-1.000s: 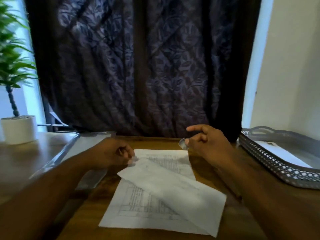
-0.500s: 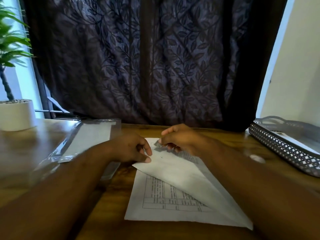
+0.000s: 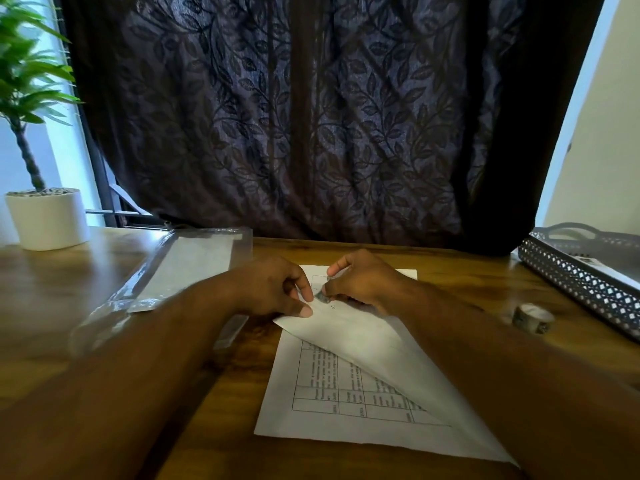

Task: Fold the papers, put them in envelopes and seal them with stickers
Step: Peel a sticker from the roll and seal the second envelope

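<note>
Currently, left hand [image 3: 273, 289] pinches paper [image 3: 349, 403] corner down; right hand [image 3: 363, 282] pinches sticker [image 3: 322, 298], apparently to tack the fold.

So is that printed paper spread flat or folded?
Partly folded: one corner of the paper lies diagonally across it, blank side up, held by the left hand.

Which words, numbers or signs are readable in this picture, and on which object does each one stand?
"x": a small cross-like mark on the folded-over paper, near the fingers.
Printed table on the same paper: text too blurred to read.
Sticker in the right hand: nothing readable.
Tape roll: pattern only, no readable words.
Sheet in the tray: dark print, too small to read.
</note>
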